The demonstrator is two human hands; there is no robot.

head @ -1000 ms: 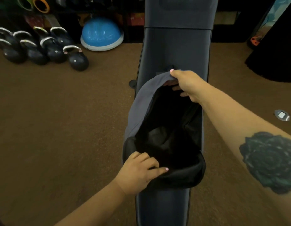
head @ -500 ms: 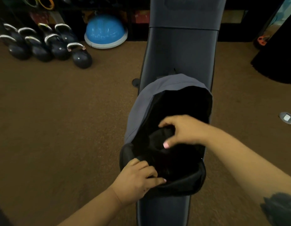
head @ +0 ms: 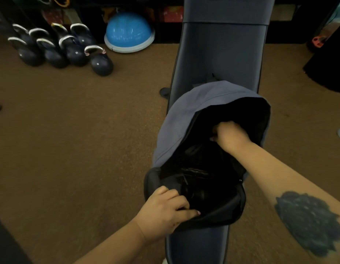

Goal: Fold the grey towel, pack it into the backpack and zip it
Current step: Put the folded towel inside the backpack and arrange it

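The backpack (head: 186, 130) lies lengthwise on the table (head: 218, 54), mouth gaping — left hand (head: 163, 212) pinching its near rim, right hand (head: 229, 135) fisted deep inside — grey towel unseen, presumably within, its grip's contents hidden

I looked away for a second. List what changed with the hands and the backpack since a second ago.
The right hand let go of the grey top flap, dropped toward the opening, and now reaches into the backpack, fist closed. The left hand stayed gripping the near black rim. The backpack stayed open on the bench; no towel is visible.
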